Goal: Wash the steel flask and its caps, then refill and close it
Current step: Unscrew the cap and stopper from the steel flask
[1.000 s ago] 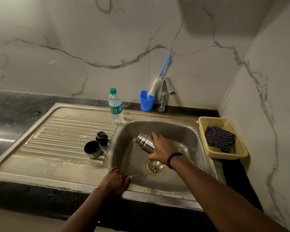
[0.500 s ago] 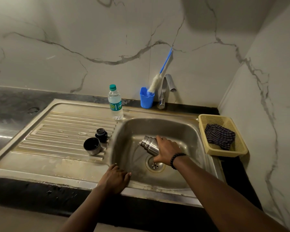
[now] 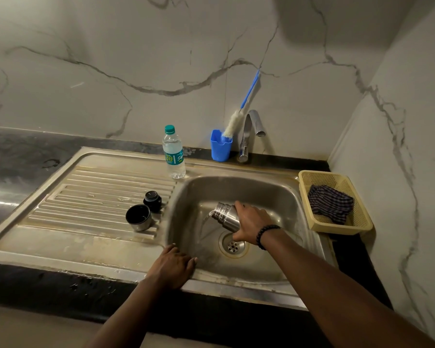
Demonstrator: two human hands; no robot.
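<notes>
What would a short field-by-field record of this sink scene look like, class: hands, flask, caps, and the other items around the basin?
right hand: grips the steel flask, tilted mouth-down, water pouring into the sink
left hand: rests on the sink's front rim
caps: steel cup cap and black stopper on the drainboard, side by side
water bottle: upright, capped
bottle brush: standing in blue cup
tap: no water visible
basket: holds a striped cloth
</notes>
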